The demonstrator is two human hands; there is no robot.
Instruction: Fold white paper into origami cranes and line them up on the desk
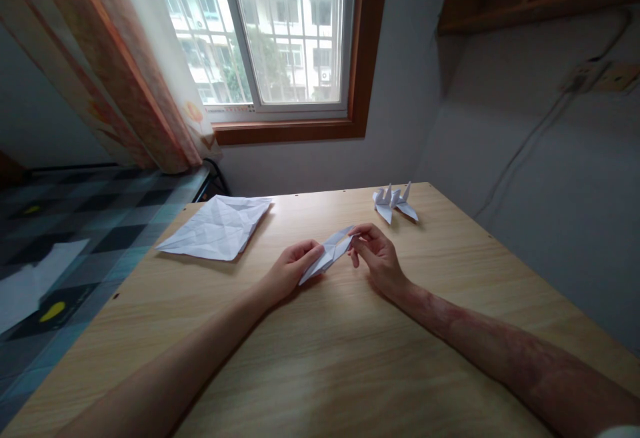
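A white folded paper (327, 253), long and narrow with pointed ends, is held slantwise just above the wooden table. My left hand (295, 266) grips its near left part, with the thumb on top and the fingers underneath. My right hand (377, 253) pinches the far right tip between thumb and fingertips, the other fingers curled below. Two finished-looking folded paper cranes (395, 201) stand close together beyond my right hand. To the left of my left hand lies a stack of creased white paper sheets (217, 228).
The wooden table (320, 371) ends at a back edge near the wall. On the left is a checked bed (115, 205) with loose white paper (40, 281) on it. A window (280, 38), a curtain (110, 58) and a shelf (540, 5) surround the table.
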